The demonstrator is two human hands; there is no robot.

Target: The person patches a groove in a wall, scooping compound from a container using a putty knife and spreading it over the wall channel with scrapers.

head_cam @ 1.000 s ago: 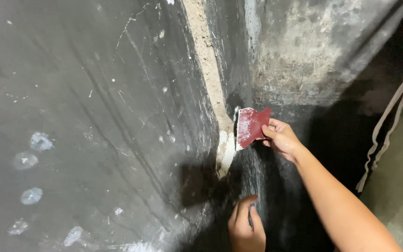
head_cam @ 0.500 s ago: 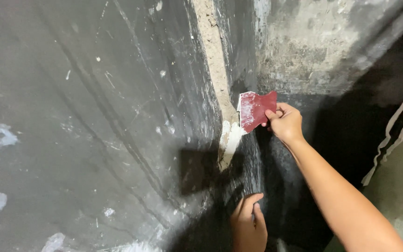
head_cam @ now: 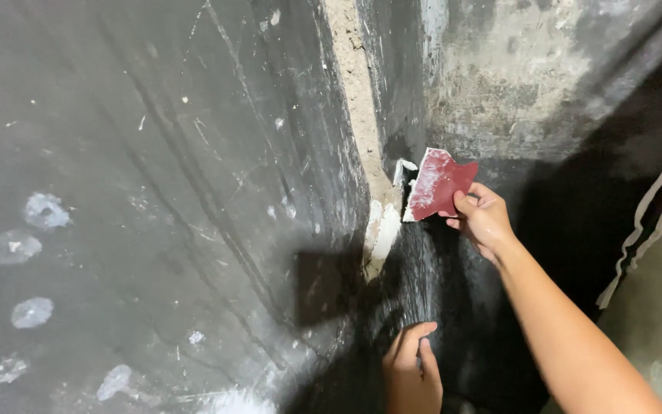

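My right hand is closed on the right-hand end of a red scraper, thumb on its face and fingers curled behind it. The scraper's left edge, smeared with white filler, rests against the pale seam that runs down the corner between the two dark walls. White filler sits in the seam just below and left of the blade. My left hand is low and near, its fingers bent and laid against the dark wall below the scraper; I cannot tell whether it holds anything. The two hands are well apart, the right above the left. On the left wall, pale round patches show far to the left.
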